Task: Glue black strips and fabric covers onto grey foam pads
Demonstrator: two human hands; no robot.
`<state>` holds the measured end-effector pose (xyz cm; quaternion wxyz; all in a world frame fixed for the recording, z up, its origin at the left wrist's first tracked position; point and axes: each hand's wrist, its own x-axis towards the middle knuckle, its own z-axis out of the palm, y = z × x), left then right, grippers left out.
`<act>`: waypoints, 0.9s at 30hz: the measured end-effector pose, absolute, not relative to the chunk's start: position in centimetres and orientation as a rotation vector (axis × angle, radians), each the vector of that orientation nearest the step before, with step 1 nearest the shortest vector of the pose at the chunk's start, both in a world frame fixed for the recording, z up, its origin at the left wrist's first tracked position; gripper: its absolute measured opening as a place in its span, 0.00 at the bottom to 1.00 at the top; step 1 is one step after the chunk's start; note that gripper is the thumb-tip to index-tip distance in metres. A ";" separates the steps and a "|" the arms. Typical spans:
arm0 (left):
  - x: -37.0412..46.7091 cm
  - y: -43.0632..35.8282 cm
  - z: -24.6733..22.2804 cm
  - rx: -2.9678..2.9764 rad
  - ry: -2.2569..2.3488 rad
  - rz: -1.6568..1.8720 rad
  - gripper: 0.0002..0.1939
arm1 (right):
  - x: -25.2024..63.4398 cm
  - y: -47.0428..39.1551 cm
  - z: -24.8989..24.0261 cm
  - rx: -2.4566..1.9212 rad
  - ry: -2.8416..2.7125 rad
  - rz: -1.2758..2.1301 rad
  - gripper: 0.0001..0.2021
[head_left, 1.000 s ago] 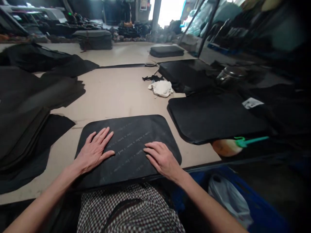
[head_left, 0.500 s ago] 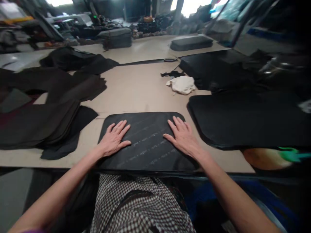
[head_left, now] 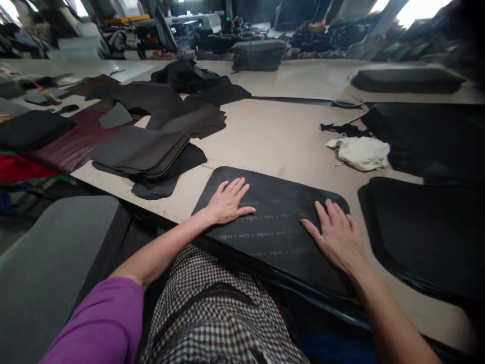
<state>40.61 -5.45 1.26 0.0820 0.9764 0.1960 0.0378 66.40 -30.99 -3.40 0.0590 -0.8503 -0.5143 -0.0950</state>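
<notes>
Table (head_left: 280, 136): tan top, runs beyond the frame on both sides; far end lost in blurred clutter.
Black sheets (head_left: 428, 227): right of the panel, just beside it; cut off by the right edge, layers hard to count.
Dark pile (head_left: 140, 151): left of the panel, stacked cut pieces; lower layers hidden under the top ones.
Panel (head_left: 273, 222): black, rounded corners, flat on the table at the near edge, in front of the person; its near rim overhangs the table edge; faint dashed pale lines of marks cross it, too small to read.
Grey pad (head_left: 407, 80): far beyond the panel, to the right; right end blurred.
Rag (head_left: 359, 152): whitish, crumpled, beyond the panel's right corner; black scraps behind it.
Left hand (head_left: 227, 202): flat, fingers spread, palm down on the panel's left part.
Right hand (head_left: 337, 235): flat, fingers spread, palm down on the panel's right part; wrist covers the near rim.
</notes>
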 end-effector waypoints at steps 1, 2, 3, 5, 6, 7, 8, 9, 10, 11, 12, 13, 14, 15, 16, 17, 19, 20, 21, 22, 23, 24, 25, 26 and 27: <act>39.5 -4.3 1.3 2.906 0.667 0.100 0.47 | 66.4 -31.0 -3.3 -2.585 -1.557 -0.278 0.41; 38.4 -3.3 1.4 2.892 0.743 0.079 0.46 | 66.3 -30.9 -3.2 -2.595 -1.556 -0.267 0.42; 37.5 -2.4 1.5 2.874 0.808 0.053 0.46 | 66.3 -30.9 -3.1 -2.605 -1.552 -0.256 0.42; 35.8 -1.0 1.8 2.835 0.900 0.000 0.47 | 66.2 -30.8 -2.7 -2.621 -1.540 -0.226 0.41; 35.1 -0.5 1.9 2.817 0.937 -0.027 0.47 | 66.2 -30.7 -2.5 -2.623 -1.537 -0.203 0.41; 34.5 -0.2 2.1 2.802 0.982 -0.047 0.46 | 66.2 -30.7 -2.3 -2.622 -1.536 -0.172 0.41; 34.0 -0.2 2.4 2.796 1.032 -0.054 0.46 | 66.1 -30.6 -2.0 -2.620 -1.529 -0.140 0.40; 33.6 -0.4 2.8 2.802 1.085 -0.041 0.46 | 66.0 -30.6 -1.6 -2.622 -1.513 -0.116 0.41; 33.3 -0.9 3.1 2.819 1.123 -0.013 0.46 | 65.6 -30.7 -1.2 -2.625 -1.493 -0.104 0.41; 33.1 -1.6 3.5 2.847 1.133 0.028 0.45 | 65.1 -30.8 -0.7 -2.627 -1.473 -0.110 0.41; 32.9 -2.7 3.9 2.882 1.104 0.075 0.45 | 64.3 -30.9 -0.2 -2.621 -1.463 -0.132 0.42; 32.8 -3.9 4.1 2.921 1.033 0.122 0.44 | 63.3 -31.1 0.3 -2.604 -1.470 -0.168 0.42; 32.8 -5.3 4.2 2.957 0.931 0.156 0.44 | 62.1 -31.3 0.7 -2.572 -1.501 -0.206 0.41; 32.8 -6.7 4.1 2.988 0.814 0.178 0.43 | 60.7 -31.4 0.9 -2.525 -1.554 -0.236 0.40; 32.9 -8.0 3.9 3.014 0.695 0.187 0.42 | 59.3 -31.6 1.1 -2.472 -1.616 -0.255 0.39; 32.9 -9.2 3.5 3.034 0.596 0.191 0.41 | 58.0 -31.7 1.0 -2.423 -1.677 -0.259 0.38; 32.8 -10.9 2.5 3.064 0.477 0.192 0.40 | 55.8 -31.8 0.5 -2.360 -1.745 -0.246 0.37; 32.7 -11.3 1.9 3.076 0.459 0.195 0.39 | 55.1 -31.9 0.2 -2.345 -1.753 -0.239 0.36; 32.5 -11.5 1.4 3.086 0.460 0.203 0.39 | 54.7 -32.0 -0.1 -2.340 -1.743 -0.238 0.35; 32.3 -11.5 1.1 3.097 0.468 0.214 0.39 | 54.5 -32.2 -0.4 -2.342 -1.724 -0.239 0.35; 31.9 -11.3 0.7 3.107 0.474 0.226 0.39 | 54.6 -32.5 -0.6 -2.348 -1.703 -0.241 0.34; 31.5 -11.0 0.5 3.115 0.475 0.238 0.39 | 54.9 -32.9 -0.7 -2.356 -1.681 -0.244 0.34; 31.0 -10.7 0.3 3.120 0.476 0.252 0.39 | 55.2 -33.5 -0.8 -2.366 -1.657 -0.247 0.34; 30.4 -10.5 0.2 3.121 0.476 0.269 0.39 | 55.6 -34.1 -0.9 -2.380 -1.631 -0.249 0.34; 29.7 -10.3 0.1 3.117 0.480 0.290 0.40 | 56.0 -34.9 -1.0 -2.399 -1.600 -0.251 0.34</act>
